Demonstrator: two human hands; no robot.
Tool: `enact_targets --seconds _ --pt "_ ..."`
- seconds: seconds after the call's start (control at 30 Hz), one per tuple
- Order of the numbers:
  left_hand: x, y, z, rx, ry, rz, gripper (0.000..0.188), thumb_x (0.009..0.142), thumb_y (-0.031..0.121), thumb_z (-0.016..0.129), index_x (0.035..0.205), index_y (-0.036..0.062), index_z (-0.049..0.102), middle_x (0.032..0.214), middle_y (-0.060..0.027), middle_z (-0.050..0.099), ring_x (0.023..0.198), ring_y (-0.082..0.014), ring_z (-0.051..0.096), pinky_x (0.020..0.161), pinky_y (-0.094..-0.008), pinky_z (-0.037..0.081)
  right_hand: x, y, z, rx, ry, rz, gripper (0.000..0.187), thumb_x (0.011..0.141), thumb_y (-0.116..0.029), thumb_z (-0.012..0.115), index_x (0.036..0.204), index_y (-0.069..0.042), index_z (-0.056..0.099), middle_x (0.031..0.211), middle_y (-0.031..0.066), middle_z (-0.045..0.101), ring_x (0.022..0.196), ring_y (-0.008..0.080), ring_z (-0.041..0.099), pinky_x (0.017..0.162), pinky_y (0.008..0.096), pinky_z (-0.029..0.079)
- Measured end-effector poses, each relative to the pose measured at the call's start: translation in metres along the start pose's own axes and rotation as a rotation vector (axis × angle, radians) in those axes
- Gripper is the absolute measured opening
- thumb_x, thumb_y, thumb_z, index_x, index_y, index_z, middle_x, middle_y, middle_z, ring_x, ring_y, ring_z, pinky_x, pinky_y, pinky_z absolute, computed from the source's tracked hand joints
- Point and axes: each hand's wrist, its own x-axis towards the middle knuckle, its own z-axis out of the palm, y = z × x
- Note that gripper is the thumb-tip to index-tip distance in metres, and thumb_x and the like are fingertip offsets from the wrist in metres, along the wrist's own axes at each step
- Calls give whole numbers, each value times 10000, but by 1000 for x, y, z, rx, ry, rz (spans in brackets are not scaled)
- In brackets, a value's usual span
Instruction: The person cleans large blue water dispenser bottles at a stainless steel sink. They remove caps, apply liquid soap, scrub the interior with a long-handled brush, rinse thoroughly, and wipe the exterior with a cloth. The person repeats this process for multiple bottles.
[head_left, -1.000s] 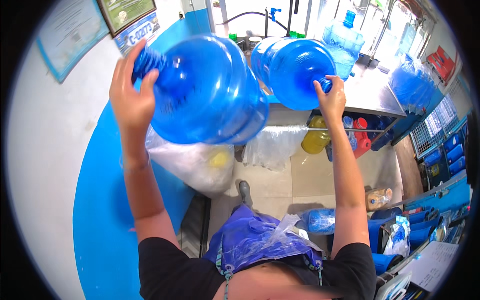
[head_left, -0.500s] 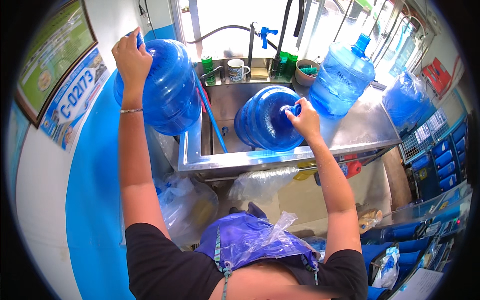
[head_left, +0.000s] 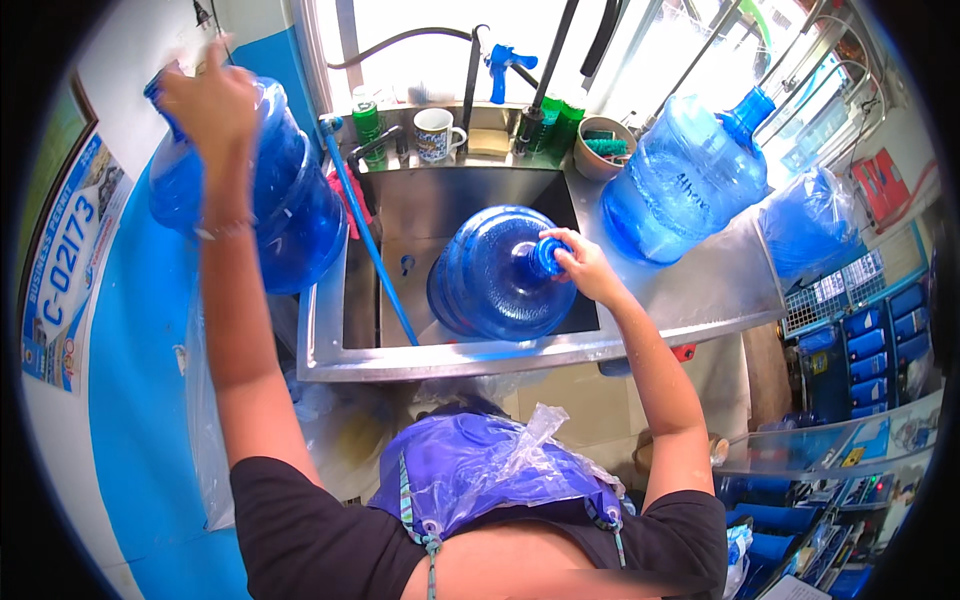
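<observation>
My right hand (head_left: pixel 578 262) grips the capped neck of a round blue water jug (head_left: pixel 490 290), which rests tilted in the steel sink (head_left: pixel 450 180) with its neck toward me. At the upper left, my left hand (head_left: pixel 212 100), smeared by motion, is beside the neck of another blue water jug (head_left: pixel 175 185); its fingers are spread and one points up. Whether it touches that neck I cannot tell. A further blue jug (head_left: pixel 300 225) stands close by at the sink's left edge, partly behind my left forearm.
A clear blue jug (head_left: pixel 670 190) leans on the steel counter right of the sink. A mug (head_left: pixel 435 135), a sponge (head_left: pixel 490 142), green bottles (head_left: pixel 367 125) and a bowl with a brush (head_left: pixel 603 145) line the back ledge. A blue stick (head_left: pixel 370 240) slants across the sink's left side.
The view has shifted. My left hand has lifted its fingers from their closed hold on the left jug's neck. My right hand still holds the neck of the jug in the sink.
</observation>
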Motion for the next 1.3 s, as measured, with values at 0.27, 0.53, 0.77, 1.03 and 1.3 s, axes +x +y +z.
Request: enact_targets --seconds 0.27,0.53,0.77,1.03,1.3 --pt "-207 273 -97 -1414 -1334 197 372 798 209 692 1111 13 649 1014 -205 653 967 -356 633 868 -440 505 8 12 -39 -248 150 24 190 810 -97 696 941 35 658 822 152 692 576 144 672 532 292 556" --pt "-205 338 -104 -1197 -1294 352 174 762 139 664 851 -9 684 812 -187 673 809 -351 669 770 -424 534 -4 51 -68 -508 246 -302 160 869 -68 610 994 10 675 894 208 684 794 367 667 710 395 527" --pt "-206 357 -122 -926 -1145 826 72 711 124 654 703 72 704 689 -101 672 690 -251 687 644 -342 540 -10 44 -74 -97 233 -127 160 883 -118 660 991 -1 657 809 150 696 717 193 692 652 311 534" --pt "-213 356 -119 -888 -969 964 105 724 149 637 725 52 678 707 -102 646 669 -229 662 618 -319 538 -13 43 -68 -100 271 -148 159 880 -132 684 885 13 619 759 126 684 687 170 684 645 278 537" --pt "-224 345 -96 -1134 -1017 558 122 755 116 643 805 10 609 753 -155 624 693 -280 657 655 -367 543 -14 45 -58 -146 352 -173 130 842 -93 682 838 2 592 742 109 635 652 178 663 607 293 530"
